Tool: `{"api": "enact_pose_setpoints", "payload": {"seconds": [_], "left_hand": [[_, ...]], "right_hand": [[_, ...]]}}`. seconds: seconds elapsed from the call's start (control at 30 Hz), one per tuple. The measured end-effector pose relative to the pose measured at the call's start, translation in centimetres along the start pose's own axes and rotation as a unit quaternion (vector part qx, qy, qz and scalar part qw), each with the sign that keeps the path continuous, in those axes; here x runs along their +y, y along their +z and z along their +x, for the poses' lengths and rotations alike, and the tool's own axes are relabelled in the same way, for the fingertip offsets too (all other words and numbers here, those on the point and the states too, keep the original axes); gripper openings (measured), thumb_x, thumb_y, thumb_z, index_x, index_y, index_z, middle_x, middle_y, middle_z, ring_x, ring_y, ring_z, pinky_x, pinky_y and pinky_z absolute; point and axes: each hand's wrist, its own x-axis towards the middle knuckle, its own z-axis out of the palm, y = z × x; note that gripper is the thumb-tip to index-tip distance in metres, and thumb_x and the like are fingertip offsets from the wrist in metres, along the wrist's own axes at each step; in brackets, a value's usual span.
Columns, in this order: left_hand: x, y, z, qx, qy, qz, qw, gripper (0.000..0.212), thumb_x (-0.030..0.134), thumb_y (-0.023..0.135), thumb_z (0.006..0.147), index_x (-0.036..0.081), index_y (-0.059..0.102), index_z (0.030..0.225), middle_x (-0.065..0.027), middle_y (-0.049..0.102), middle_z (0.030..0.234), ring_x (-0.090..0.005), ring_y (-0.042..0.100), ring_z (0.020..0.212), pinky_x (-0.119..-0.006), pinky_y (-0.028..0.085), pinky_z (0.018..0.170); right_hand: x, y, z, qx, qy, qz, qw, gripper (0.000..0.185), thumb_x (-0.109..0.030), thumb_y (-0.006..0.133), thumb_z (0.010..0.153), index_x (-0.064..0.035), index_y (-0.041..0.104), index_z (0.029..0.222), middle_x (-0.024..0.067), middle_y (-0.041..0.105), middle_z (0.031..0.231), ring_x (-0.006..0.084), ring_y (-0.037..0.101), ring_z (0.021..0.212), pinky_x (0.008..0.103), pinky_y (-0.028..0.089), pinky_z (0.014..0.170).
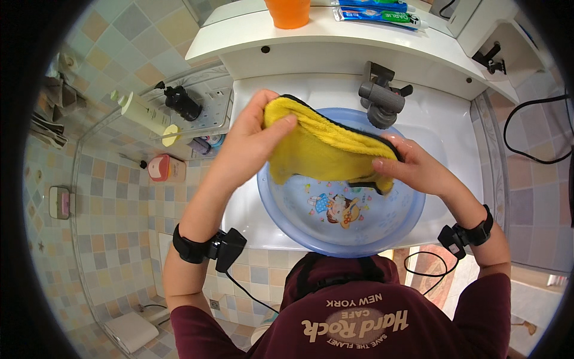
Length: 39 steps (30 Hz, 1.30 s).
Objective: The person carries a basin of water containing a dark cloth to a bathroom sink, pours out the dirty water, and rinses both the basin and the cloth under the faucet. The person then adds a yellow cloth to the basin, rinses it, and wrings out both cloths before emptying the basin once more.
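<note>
A yellow plush cloth (pixel 323 148) with a black edge is stretched between my hands above a blue plastic basin (pixel 287 233). My left hand (pixel 255 134) pinches its upper left corner, thumb on the near side. At the cloth's right end, my right hand (pixel 412 164) grips the black-edged corner between thumb and fingers. The cloth's lower edge hangs loose over the basin, which has a cartoon figure printed on its bottom. The basin rests on the white sink (pixel 453 179). Whether it holds water I cannot tell for certain.
A grey faucet (pixel 381 98) stands behind the basin, near my right hand. Above is a white shelf (pixel 242 31) with an orange cup (pixel 289 13) and toothpaste tubes (pixel 379 17). At left, a clear rack (pixel 219 107) holds bottles (pixel 181 103). Cables hang from both wrist devices.
</note>
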Motion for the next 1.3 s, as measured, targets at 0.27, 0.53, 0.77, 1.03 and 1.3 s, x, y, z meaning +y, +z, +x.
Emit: {"api": "enact_pose_setpoints", "payload": {"seconds": [0.27,0.53,0.77,1.03,1.3], "left_hand": [[-3.0,4.0,1.0,-0.101,-0.044,-0.085,0.990,0.029,0.024,0.053,0.082,0.000,0.048,0.098,-0.0039,0.055,0.085,-0.0111,0.051,0.078,-0.025,0.042,0.070],[-10.6,4.3,-0.6,0.098,-0.319,-0.148,0.931,0.049,0.026,0.055,0.080,0.002,0.036,0.117,-0.0105,0.039,0.113,-0.0225,0.040,0.103,-0.035,0.038,0.084],[-12.0,5.4,-1.3,0.185,-0.433,-0.389,0.792,0.045,0.016,0.052,0.081,0.001,0.031,0.118,-0.0136,0.028,0.116,-0.0272,0.039,0.102,-0.044,0.042,0.082],[-12.8,6.4,-1.0,0.197,-0.431,-0.428,0.770,0.053,0.021,0.048,0.083,0.001,0.021,0.124,-0.0170,0.023,0.122,-0.0295,0.038,0.104,-0.045,0.042,0.083],[-12.9,7.3,0.7,0.235,-0.508,-0.506,0.656,0.056,0.036,0.039,0.086,0.005,0.018,0.128,-0.0195,0.016,0.130,-0.0366,0.029,0.116,-0.051,0.034,0.090]], "right_hand": [[1.7,2.9,6.5,0.047,-0.040,-0.016,0.998,0.046,-0.028,0.065,0.071,-0.0008,0.042,0.100,0.0117,0.052,0.085,0.0161,0.051,0.077,0.0289,0.042,0.067],[15.6,2.7,14.6,-0.040,0.054,-0.457,0.887,0.047,-0.037,0.056,0.073,-0.0113,0.044,0.110,0.0182,0.051,0.102,0.0318,0.050,0.094,0.0401,0.040,0.079],[20.1,3.4,16.0,-0.018,-0.010,-0.521,0.853,0.051,-0.046,0.050,0.075,-0.0121,0.046,0.112,0.0182,0.050,0.099,0.0342,0.049,0.095,0.0440,0.038,0.081],[19.5,5.3,16.8,0.073,0.031,-0.513,0.855,0.043,-0.045,0.056,0.071,-0.0065,0.056,0.091,0.0151,0.055,0.093,0.0318,0.054,0.088,0.0418,0.043,0.070],[11.5,5.7,14.8,0.082,0.135,0.245,0.957,0.024,-0.021,0.055,0.076,-0.0003,0.055,0.089,0.0048,0.057,0.076,0.0136,0.054,0.062,0.0256,0.044,0.053]]}}
